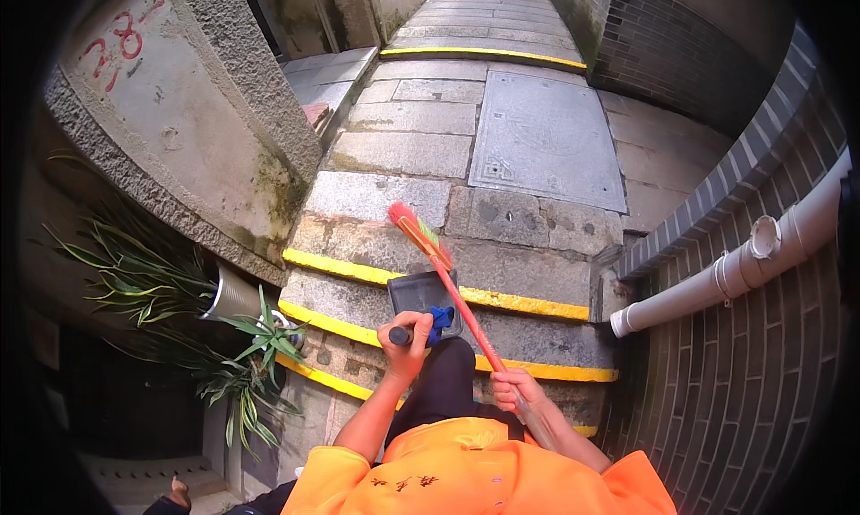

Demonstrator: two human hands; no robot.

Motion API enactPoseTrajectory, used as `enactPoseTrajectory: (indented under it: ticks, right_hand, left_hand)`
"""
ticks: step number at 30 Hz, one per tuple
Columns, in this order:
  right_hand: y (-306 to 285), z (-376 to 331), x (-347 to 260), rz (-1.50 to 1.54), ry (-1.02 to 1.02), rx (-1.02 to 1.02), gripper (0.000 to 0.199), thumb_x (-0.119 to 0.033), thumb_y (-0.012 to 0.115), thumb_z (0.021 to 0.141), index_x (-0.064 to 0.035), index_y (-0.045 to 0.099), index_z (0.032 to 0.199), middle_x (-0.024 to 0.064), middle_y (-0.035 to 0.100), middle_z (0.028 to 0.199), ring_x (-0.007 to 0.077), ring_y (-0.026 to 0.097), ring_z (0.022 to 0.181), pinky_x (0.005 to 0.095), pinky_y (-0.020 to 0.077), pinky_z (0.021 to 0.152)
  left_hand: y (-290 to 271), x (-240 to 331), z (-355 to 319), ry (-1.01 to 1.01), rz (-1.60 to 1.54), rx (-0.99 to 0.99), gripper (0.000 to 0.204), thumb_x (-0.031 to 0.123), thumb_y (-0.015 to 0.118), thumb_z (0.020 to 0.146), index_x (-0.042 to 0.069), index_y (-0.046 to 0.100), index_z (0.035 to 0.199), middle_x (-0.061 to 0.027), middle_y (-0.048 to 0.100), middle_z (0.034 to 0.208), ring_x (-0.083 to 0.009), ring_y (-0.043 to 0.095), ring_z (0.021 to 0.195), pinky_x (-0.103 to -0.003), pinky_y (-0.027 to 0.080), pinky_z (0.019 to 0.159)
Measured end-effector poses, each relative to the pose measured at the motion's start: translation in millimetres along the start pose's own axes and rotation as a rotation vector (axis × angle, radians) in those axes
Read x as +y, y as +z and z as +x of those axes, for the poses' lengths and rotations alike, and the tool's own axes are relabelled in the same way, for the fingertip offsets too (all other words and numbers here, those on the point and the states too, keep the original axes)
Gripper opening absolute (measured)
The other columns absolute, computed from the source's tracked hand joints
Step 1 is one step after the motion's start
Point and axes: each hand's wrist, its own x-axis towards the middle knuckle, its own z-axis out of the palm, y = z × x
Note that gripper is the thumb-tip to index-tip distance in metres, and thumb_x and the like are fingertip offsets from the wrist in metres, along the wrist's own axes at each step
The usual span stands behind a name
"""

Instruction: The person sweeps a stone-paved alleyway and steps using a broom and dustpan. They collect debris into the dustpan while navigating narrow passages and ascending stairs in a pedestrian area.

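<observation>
My left hand [407,345] is closed around the upright dark handle of a long-handled dustpan. The grey dustpan [417,291] hangs over the steps ahead of my knee, and a blue strip of cloth [441,321] shows beside the hand. My right hand [518,391] grips the red stick of a broom [475,322] at my right side. The stick slants up and to the left, passing over the dustpan's right edge. Its head, with red and some green-yellow bristles [415,231], points ahead, beyond the pan. Whether the bristles touch the stone cannot be told.
Yellow-edged stone steps [528,304] cross in front of me. A metal cover [546,139] lies in the paving beyond. Potted plants [266,340] stand at left beside a rough wall [179,121]. On the right, a pale drainpipe [726,278] runs along a brick wall [717,390].
</observation>
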Motion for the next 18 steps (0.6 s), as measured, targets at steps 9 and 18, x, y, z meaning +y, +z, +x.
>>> enactPoseTrajectory:
  ticks: [9, 18]
  right_hand:
    - [73, 81, -121, -0.02, -0.054, 0.026, 0.041, -0.018, 0.052, 0.087, 0.0039, 0.047, 0.121, 0.0142, 0.059, 0.106, 0.0216, 0.059, 0.088, 0.0297, 0.0493, 0.075]
    - [158, 101, -218, -0.275, -0.423, -0.061, 0.04, -0.02, 0.054, 0.089, 0.0057, 0.048, 0.119, 0.0162, 0.058, 0.11, 0.0247, 0.06, 0.102, 0.0369, 0.0489, 0.09]
  left_hand:
    - [79, 2, 119, 0.166, 0.046, -0.189, 0.011, 0.006, 0.069, 0.077, 0.003, 0.062, 0.068, -0.0066, 0.059, 0.056, -0.014, 0.058, 0.049, -0.027, 0.042, 0.046]
    - [141, 49, 209, 0.315, -0.1, -0.399, 0.006, 0.003, 0.071, 0.073, 0.004, 0.065, 0.073, -0.008, 0.062, 0.063, -0.0194, 0.062, 0.055, -0.028, 0.046, 0.05]
